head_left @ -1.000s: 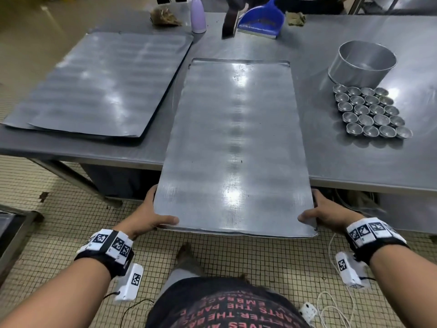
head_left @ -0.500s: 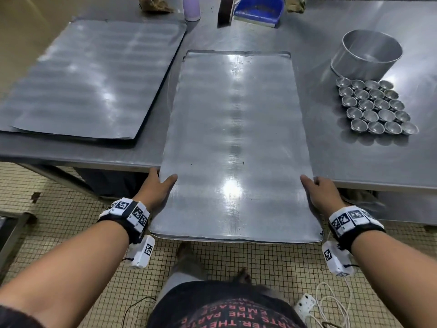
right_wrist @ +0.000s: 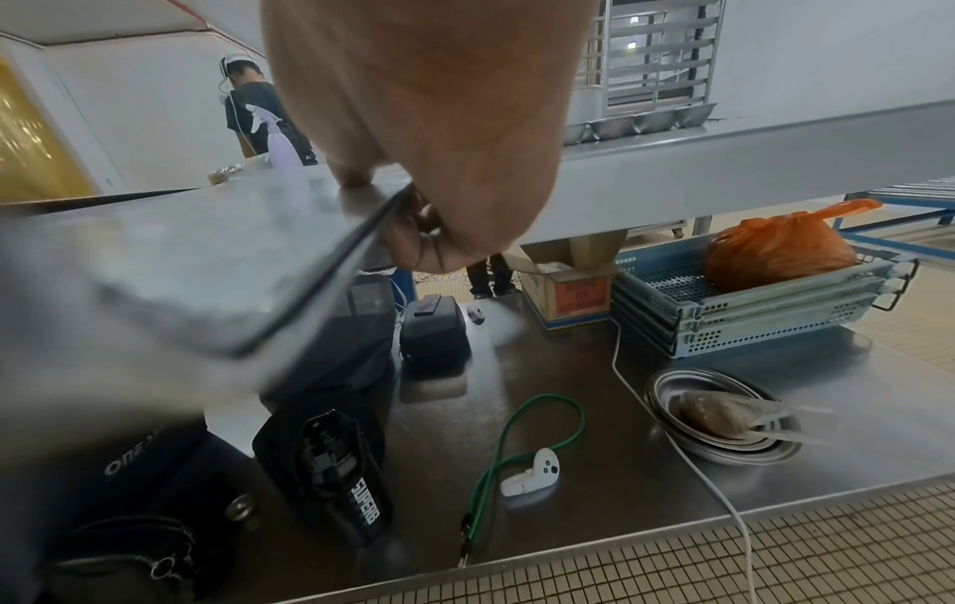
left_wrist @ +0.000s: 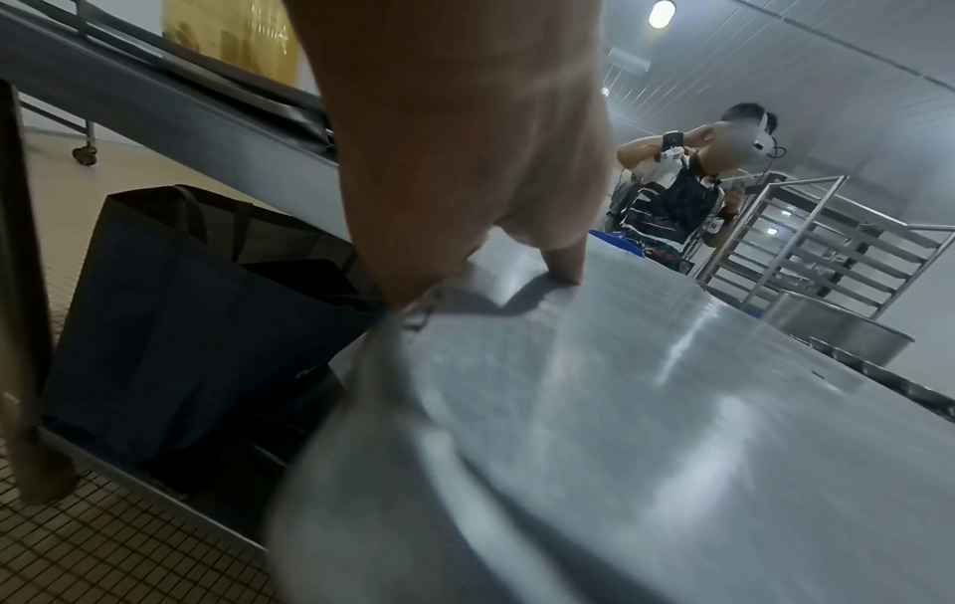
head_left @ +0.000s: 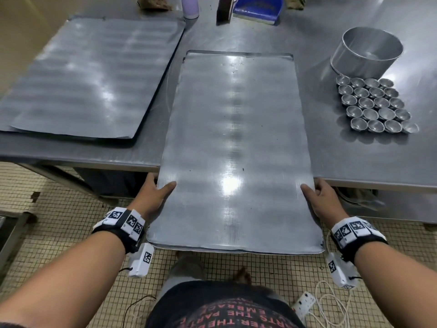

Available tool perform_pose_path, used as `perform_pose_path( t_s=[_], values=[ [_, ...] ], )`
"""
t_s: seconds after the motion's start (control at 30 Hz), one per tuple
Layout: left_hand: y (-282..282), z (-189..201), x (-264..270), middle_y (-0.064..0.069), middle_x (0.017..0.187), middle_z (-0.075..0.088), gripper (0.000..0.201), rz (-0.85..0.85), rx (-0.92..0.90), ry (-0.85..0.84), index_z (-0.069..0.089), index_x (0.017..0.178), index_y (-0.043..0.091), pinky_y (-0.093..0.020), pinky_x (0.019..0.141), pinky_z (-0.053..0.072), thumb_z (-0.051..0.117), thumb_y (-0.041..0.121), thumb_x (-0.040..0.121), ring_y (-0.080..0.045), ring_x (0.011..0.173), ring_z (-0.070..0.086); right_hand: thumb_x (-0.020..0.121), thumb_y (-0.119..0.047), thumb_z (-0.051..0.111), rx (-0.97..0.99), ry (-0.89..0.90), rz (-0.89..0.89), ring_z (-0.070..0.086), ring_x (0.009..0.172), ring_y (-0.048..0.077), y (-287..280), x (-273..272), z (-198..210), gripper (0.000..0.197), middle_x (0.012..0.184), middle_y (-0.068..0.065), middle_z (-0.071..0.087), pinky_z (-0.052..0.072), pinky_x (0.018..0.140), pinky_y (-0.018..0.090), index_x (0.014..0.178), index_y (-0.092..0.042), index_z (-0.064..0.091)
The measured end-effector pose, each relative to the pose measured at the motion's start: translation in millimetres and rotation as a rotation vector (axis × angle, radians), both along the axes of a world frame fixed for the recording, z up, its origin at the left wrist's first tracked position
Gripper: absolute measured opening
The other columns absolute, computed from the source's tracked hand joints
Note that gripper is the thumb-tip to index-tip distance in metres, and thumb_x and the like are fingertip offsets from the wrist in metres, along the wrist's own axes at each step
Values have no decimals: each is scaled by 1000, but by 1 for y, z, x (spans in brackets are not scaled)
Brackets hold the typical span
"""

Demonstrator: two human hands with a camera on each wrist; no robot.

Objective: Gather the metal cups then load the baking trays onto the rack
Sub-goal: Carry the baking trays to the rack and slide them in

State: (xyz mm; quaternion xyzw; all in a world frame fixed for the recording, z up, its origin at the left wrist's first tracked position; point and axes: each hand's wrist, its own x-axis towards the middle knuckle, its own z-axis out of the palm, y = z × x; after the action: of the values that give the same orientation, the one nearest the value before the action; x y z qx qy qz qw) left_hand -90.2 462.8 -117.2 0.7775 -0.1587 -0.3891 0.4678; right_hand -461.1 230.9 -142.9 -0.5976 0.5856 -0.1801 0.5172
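A long flat baking tray [head_left: 234, 147] lies lengthwise on the steel table [head_left: 354, 159], its near end overhanging the table's front edge. My left hand [head_left: 156, 190] grips its left side, thumb on top and fingers underneath. My right hand [head_left: 319, 195] grips the right side the same way; the right wrist view shows the tray [right_wrist: 170, 261] pinched between thumb and fingers [right_wrist: 413, 245]. In the left wrist view my thumb presses the tray [left_wrist: 620, 408]. Several small metal cups [head_left: 376, 105] sit packed together at the table's right. A second tray [head_left: 89, 76] lies at the left.
A round metal tin [head_left: 366, 50] stands behind the cups. A purple bottle [head_left: 190, 7] and a blue dustpan [head_left: 256, 8] are at the table's back edge. A tray rack [left_wrist: 806, 241] and another person [left_wrist: 677, 204] are beyond the table. Bags [left_wrist: 196, 310] sit on the lower shelf.
Both hands have slid forward along the tray's long sides, from the near corners to just at the table's edge. The tray overhangs toward me slightly more.
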Motion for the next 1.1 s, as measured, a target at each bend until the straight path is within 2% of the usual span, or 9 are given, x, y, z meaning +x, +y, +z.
perform_pose_path(
  t_s=[0.1,0.2,0.27,0.4,0.57,0.63,0.77,0.97,1.1],
  values=[
    [13,-4,4,-9,105,63,41,-75,62,-12,40,124,8,-15,60,55,67,15,94,-13,84,64,95,-24,65,64,-44,10,73,85,21,6,-10,2,39,101,14,72,55,69,32,129,-12,49],
    [25,-5,12,-12,118,66,66,-182,148,17,37,133,19,-44,85,59,79,31,84,-26,100,70,95,-16,64,83,-69,-5,74,72,14,11,-19,1,37,98,18,70,55,59,25,126,-9,46],
    [29,-5,15,-12,120,65,82,-212,157,56,33,136,24,-50,89,58,87,32,74,-28,104,70,96,-8,62,85,-90,-16,72,65,6,16,-21,2,32,95,13,67,53,52,17,122,-10,45],
    [26,-6,12,-14,125,61,82,-207,144,65,32,135,26,-49,91,56,87,20,75,-29,108,67,96,-6,60,93,-113,-36,71,74,18,20,-21,5,30,98,14,66,53,53,18,122,-9,45],
    [16,-4,-10,3,106,59,44,-73,110,-35,35,128,17,-18,64,49,64,28,97,-5,90,59,85,-21,63,100,-87,-63,67,100,33,16,-17,-1,28,109,14,65,56,86,51,109,-19,50],
    [17,-7,-7,3,108,61,44,-97,136,-113,38,129,15,-22,72,47,59,39,98,-5,91,60,83,-29,59,77,-46,-53,65,100,31,15,-16,-2,25,107,10,64,54,90,55,106,-21,50],
    [22,-13,-3,-3,117,60,49,-146,189,-161,37,132,13,-36,89,46,55,44,99,-21,105,61,90,-44,51,44,28,-24,60,107,26,15,-16,-3,29,113,1,62,48,98,54,110,-23,50],
    [30,-16,-8,-1,123,58,48,-206,221,-180,34,134,21,-44,99,47,51,49,99,-23,110,60,103,-36,45,-41,137,106,50,111,19,18,-19,2,35,122,-4,53,37,94,36,132,-18,45],
    [32,-17,-11,-2,125,58,49,-193,212,-185,33,137,20,-44,100,47,50,48,100,-23,112,59,102,-39,46,-72,169,116,51,114,20,13,-18,3,43,122,-5,52,35,94,33,140,-18,44]
  ],
)
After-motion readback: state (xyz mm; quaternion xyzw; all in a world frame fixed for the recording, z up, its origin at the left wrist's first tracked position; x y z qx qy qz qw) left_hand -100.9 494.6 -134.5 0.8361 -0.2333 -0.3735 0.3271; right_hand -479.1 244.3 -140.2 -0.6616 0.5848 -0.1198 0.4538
